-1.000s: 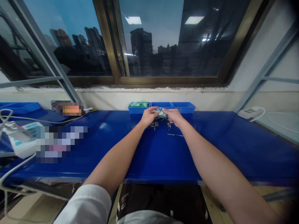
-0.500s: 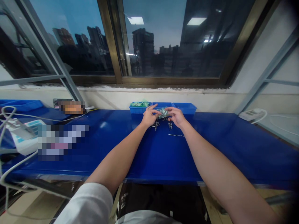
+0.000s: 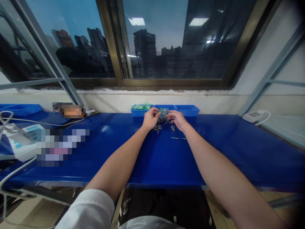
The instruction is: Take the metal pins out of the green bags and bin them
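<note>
Both my hands are stretched out to the far side of a blue table [image 3: 162,159]. My left hand [image 3: 150,118] and my right hand [image 3: 176,118] pinch a small clear packet with green parts [image 3: 163,111] between them, just in front of the middle blue bin [image 3: 165,107]. Under the hands lies a little heap of dark metal screws [image 3: 162,122]. A thin metal pin [image 3: 178,138] lies apart, nearer to me.
Three blue bins stand in a row by the wall; the left bin [image 3: 141,109] holds green packets, the right bin [image 3: 188,109] looks dark inside. A white power strip [image 3: 256,115] lies at far right. A white device with cables [image 3: 20,143] sits at left.
The packet has moved slightly farther from me, toward the middle bin, with both hands still closed on it.
</note>
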A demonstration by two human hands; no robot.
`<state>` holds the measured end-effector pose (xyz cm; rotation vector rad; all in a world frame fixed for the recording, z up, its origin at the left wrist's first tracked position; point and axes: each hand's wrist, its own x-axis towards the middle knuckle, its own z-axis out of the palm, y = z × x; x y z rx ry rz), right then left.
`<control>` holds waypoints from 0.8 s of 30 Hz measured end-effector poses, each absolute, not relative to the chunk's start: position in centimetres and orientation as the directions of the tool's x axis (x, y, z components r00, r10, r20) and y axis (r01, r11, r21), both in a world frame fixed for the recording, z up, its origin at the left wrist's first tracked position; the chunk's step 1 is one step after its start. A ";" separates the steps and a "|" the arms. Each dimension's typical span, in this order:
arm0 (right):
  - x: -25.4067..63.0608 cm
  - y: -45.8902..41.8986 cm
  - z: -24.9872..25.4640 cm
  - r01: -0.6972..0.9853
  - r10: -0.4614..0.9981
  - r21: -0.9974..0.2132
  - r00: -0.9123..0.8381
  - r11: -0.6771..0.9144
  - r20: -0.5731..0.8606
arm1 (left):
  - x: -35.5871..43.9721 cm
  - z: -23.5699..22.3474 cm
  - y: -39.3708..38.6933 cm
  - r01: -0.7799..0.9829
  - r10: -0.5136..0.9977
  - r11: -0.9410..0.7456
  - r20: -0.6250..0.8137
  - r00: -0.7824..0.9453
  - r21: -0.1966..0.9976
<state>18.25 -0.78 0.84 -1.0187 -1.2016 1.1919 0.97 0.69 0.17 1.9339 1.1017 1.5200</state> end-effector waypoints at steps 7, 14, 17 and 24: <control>18.7 -0.4 0.5 0.085 0.985 -0.984 0.064 0.155 0.161 | -1.4 1.3 1.2 0.547 0.741 -0.427 0.625 -0.245 0.720; 18.9 -0.2 0.0 0.392 0.942 -0.878 0.076 0.273 0.327 | -4.5 1.9 2.3 0.736 0.712 -0.208 0.616 -0.338 0.644; 18.7 -0.5 -0.1 0.598 0.935 -0.759 0.043 0.258 0.352 | -5.0 1.9 2.5 0.774 0.798 -0.039 0.486 -0.356 0.631; 18.1 -1.5 0.5 0.873 0.916 -0.480 0.257 -0.083 0.309 | -4.9 0.4 3.2 0.911 0.893 0.080 0.378 -0.246 0.405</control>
